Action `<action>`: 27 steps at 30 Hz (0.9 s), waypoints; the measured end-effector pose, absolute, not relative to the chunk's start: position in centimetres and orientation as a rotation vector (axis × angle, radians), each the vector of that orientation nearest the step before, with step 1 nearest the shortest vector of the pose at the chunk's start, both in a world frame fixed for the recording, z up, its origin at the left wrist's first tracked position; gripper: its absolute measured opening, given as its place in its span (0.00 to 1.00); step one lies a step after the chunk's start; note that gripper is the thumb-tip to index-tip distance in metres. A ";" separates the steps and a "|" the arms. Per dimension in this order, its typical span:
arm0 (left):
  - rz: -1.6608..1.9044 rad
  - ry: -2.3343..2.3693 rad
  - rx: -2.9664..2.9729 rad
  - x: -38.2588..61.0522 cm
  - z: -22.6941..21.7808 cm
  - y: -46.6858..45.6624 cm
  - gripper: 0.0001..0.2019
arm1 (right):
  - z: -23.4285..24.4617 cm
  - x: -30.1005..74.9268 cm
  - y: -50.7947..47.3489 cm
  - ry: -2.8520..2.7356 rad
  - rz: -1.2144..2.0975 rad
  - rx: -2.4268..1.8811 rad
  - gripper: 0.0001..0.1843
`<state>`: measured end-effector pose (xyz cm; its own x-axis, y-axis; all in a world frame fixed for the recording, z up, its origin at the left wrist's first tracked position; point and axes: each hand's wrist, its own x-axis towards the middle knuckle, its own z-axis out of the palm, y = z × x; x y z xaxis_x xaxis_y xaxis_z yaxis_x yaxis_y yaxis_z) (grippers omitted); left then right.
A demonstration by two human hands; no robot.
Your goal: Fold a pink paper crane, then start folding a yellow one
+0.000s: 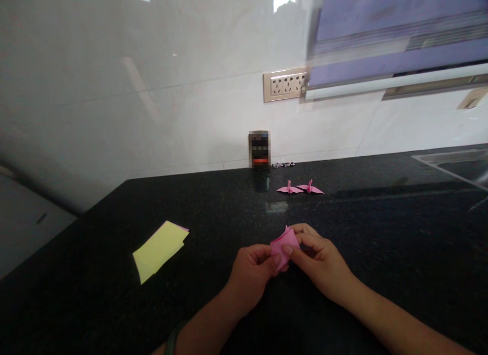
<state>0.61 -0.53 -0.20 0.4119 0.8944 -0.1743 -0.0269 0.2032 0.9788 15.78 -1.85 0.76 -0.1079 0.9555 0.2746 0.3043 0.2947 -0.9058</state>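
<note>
A small piece of folded pink paper (285, 243) is held between my two hands, just above the dark countertop. My left hand (254, 271) pinches its lower left side, thumb on the face toward me. On the right side, my right hand (322, 261) grips it with the thumb in front and the fingers behind. The paper has several layers, and a small point sticks up at its top. Farther back stand two pink paper cranes (290, 188) with wings spread, side by side. The fingertips behind the paper are partly hidden.
Yellow paper sheets (160, 250) lie on the black countertop (213, 207) at left, with a pink edge beneath. Against the tiled wall stands a small blurred-out box (260, 150) beside a beaded string (284, 165). A socket panel (285, 84) is above. A framed recess (457, 164) lies far right.
</note>
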 end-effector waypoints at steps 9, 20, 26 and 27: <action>0.761 0.954 1.238 0.4 -0.6 -0.4 0.12 | 1.3 15.9 -2.0 -1.488 1.160 -1.100 0.14; 0.765 0.961 1.220 0.5 -0.3 -0.4 0.13 | 1.4 15.8 -2.0 -1.505 1.175 -1.078 0.15; 0.787 0.946 1.170 0.6 0.1 -0.4 0.12 | 1.5 15.7 -2.2 -1.661 0.995 -1.085 0.13; 0.792 0.940 1.162 0.6 0.1 -0.4 0.12 | 1.5 15.7 -2.2 -1.696 0.951 -1.091 0.13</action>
